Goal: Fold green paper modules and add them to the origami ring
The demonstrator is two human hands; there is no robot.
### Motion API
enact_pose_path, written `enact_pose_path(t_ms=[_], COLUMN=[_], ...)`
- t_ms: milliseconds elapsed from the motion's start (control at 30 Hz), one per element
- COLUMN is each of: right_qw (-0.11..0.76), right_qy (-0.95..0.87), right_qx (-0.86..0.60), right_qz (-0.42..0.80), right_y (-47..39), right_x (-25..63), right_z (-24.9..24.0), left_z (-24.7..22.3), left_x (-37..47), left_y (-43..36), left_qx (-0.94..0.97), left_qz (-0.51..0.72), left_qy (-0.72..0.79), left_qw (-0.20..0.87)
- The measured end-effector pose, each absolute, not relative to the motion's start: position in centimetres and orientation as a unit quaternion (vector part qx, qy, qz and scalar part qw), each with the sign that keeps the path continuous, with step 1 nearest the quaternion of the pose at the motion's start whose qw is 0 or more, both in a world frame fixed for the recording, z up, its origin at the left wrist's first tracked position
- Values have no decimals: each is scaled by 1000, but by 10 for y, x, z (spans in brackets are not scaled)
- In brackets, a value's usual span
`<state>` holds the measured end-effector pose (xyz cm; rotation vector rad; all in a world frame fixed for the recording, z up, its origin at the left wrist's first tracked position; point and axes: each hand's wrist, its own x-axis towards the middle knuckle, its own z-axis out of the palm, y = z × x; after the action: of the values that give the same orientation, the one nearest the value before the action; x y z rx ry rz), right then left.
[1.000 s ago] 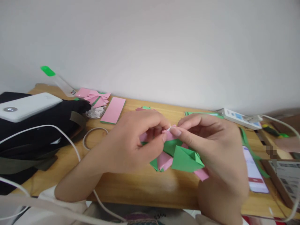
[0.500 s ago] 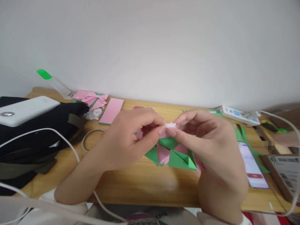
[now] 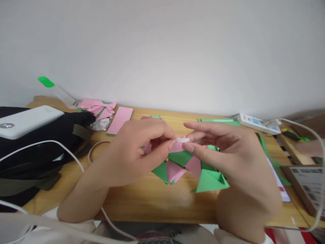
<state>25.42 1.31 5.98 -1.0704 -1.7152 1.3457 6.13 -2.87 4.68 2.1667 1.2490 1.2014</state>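
Observation:
Near the middle, the thumb and forefinger of my left hand (image 3: 137, 152) pinch a folded pink and green paper piece (image 3: 177, 146). A small white strip (image 3: 183, 140) lies along its top edge. My right hand (image 3: 228, 152) touches the strip's right end with its thumb and a finger, while its forefinger is raised off. Below the hands hang joined green and pink folded papers (image 3: 175, 171), including a green flap (image 3: 213, 181) under my right hand. Part of the folded paper is hidden behind the fingers.
At the left are a power bank (image 3: 30, 120) on black cloth (image 3: 68, 132), a pink sheet (image 3: 120, 120), folded pink papers (image 3: 103, 108), white scraps (image 3: 101, 124) and a tape ring (image 3: 96, 149). At the right are a power strip (image 3: 256, 123), a phone (image 3: 283, 193) and a person's hand (image 3: 308, 148).
My right forefinger has lifted away from the white strip, and my right hand has shifted slightly right. The green flap beneath it has swung right and down.

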Motion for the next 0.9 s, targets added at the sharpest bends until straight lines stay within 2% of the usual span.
enact_pose_path(t_ms=[167, 567, 667, 800, 900], right_qw=[313, 326, 354, 415, 425], right_qy=[-685, -710, -716, -729, -750], right_qx=[-393, -362, -358, -356, -364], right_qz=[528, 508, 483, 411, 353], right_y=[16, 13, 10, 2, -5], right_x=[257, 259, 256, 252, 251], right_z=[65, 62, 59, 55, 54], left_z=[48, 48, 47, 47, 48], left_x=[59, 54, 59, 70, 76], left_y=[-28, -32, -33, -37, -43], left_qx=[761, 756, 739, 708, 718], left_qz=[429, 428, 446, 475, 459], left_qy=[447, 459, 481, 521, 522], left_qw=[192, 187, 152, 48, 26])
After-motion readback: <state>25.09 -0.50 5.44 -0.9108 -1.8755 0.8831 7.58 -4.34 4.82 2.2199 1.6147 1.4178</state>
